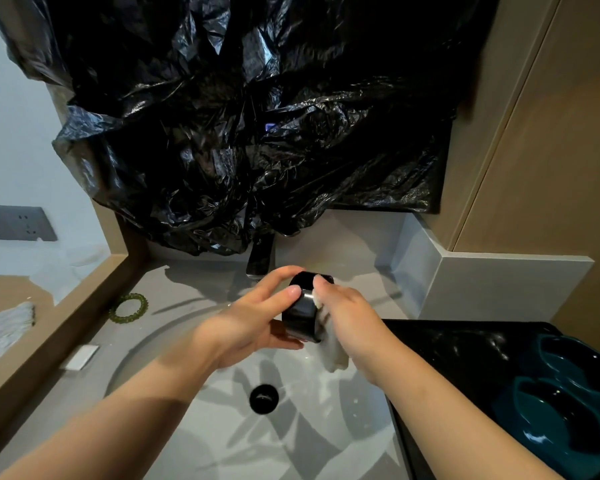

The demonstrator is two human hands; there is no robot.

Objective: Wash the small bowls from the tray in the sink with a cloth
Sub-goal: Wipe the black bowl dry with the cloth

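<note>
Left grip [253,327] around small bowl [300,320], right grip [354,317] pressing cloth [331,351] at its rim

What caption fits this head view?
Left hand holds a small black bowl over the sink; right hand presses a cloth against it.

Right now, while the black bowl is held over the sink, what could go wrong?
1. The left hand grips the glossy black bowl only by fingertips and thumb; if wet, it may slip and drop into the sink.
2. The bowl is close to the faucet; a lift could knock it.
3. The cloth in the right hand hangs loose and could brush the tray beside it.
</note>
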